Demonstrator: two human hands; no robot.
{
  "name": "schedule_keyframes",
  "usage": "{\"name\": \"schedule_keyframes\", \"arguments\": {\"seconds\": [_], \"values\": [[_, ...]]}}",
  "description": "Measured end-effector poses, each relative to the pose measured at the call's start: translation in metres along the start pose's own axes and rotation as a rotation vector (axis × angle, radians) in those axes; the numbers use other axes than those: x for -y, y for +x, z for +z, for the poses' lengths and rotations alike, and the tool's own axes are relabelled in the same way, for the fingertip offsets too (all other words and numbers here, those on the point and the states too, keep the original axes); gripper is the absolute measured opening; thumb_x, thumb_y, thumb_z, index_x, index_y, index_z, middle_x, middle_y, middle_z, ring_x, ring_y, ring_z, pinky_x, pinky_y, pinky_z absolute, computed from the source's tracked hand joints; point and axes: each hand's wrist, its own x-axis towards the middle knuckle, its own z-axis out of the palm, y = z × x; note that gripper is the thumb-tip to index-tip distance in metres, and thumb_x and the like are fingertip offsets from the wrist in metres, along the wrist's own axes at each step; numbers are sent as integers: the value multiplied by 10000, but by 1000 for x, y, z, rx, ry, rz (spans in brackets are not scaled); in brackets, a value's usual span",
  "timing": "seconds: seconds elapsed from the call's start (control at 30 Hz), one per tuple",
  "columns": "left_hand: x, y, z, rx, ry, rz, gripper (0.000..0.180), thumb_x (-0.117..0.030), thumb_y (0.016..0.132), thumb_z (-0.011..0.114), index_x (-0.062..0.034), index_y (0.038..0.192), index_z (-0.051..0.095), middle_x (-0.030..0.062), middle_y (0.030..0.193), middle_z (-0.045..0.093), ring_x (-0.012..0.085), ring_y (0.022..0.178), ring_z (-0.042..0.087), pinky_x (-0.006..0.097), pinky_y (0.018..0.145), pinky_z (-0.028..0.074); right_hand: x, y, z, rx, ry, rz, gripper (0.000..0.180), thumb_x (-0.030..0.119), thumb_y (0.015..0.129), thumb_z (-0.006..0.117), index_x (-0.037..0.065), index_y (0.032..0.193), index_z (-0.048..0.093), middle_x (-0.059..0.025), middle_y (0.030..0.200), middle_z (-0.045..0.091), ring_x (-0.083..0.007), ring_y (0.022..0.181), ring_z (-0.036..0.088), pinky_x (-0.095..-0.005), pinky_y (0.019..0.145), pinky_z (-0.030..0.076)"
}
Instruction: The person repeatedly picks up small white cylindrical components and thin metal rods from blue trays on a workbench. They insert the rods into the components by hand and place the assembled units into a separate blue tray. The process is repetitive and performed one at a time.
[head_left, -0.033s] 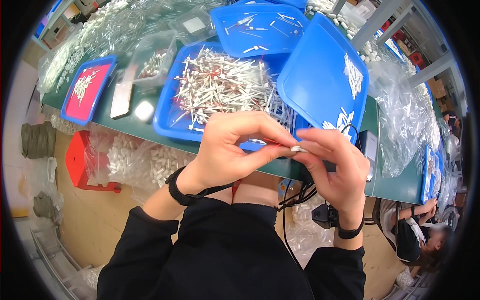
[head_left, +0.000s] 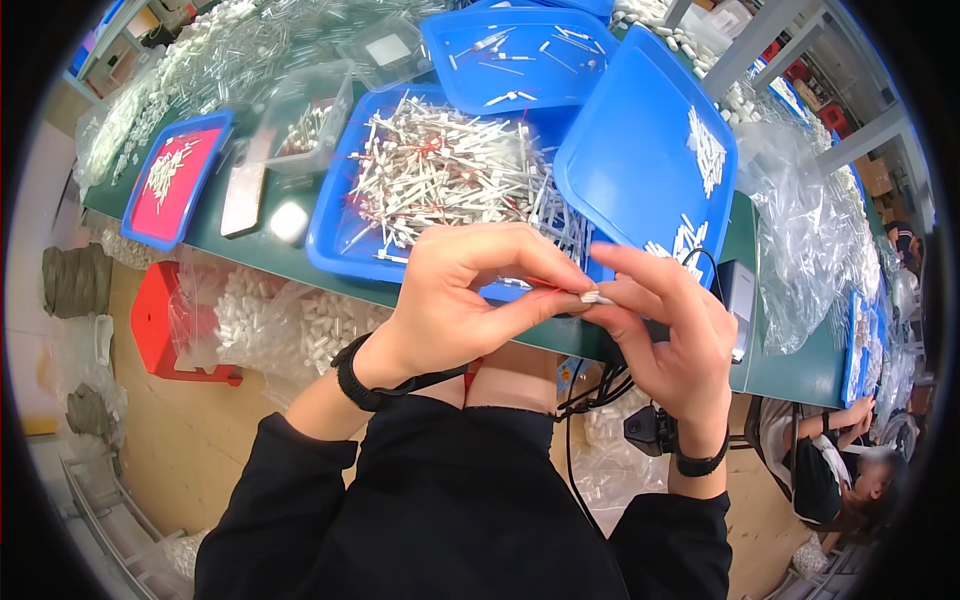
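Note:
My left hand (head_left: 470, 290) and my right hand (head_left: 670, 330) meet above the table's near edge. Between their fingertips is a small white stick-like piece (head_left: 595, 298), with a thin red strand (head_left: 545, 284) running along my left fingers. My left thumb and index finger pinch its left end. On its right end press my right thumb and a bent finger, while the right index finger is raised. Fingers hide much of the piece. Just beyond my hands, a blue tray (head_left: 325, 235) holds a heap of white sticks (head_left: 440, 170), some with red strands.
A tilted blue tray (head_left: 630, 130) at the right holds small white pieces. Behind is another blue tray (head_left: 465, 65). Leftward lie a phone (head_left: 243, 200), a white case (head_left: 290, 222), a clear box (head_left: 300, 125) and a pink-lined tray (head_left: 180, 215). A person (head_left: 835, 470) sits far right.
My right index finger has lifted a little off the white piece, leaving more of it in sight. My left hand stays in place.

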Motion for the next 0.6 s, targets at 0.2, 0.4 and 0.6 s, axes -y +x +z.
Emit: {"name": "schedule_keyframes", "arguments": {"seconds": [0.2,0.4,0.6], "values": [[10,16,-40,-158,143,-215,216,-53,783,688,27,980,654,116,856,689,162,835,672,259,746,519,-37,12,-39,-33,-116,179,466,109,762,708,48,1194,545,-77,970,670,-146,755,615,-276,724,485],[17,37,-145,-194,1101,-332,490,-269,740,731,10,1123,604,182,1051,651,284,993,627,360,843,485,-166,-25,-104,174,-438,648,208,150,805,679,-23,912,634,-54,708,616,-105,664,557,-244,634,444],[59,56,-256,-258,1359,-620,246,-191,725,688,-21,901,705,160,790,688,256,736,678,348,697,527,-183,-21,-79,381,-626,763,233,221,704,699,2,776,668,-156,696,641,-300,679,632,-358,642,483]]}}
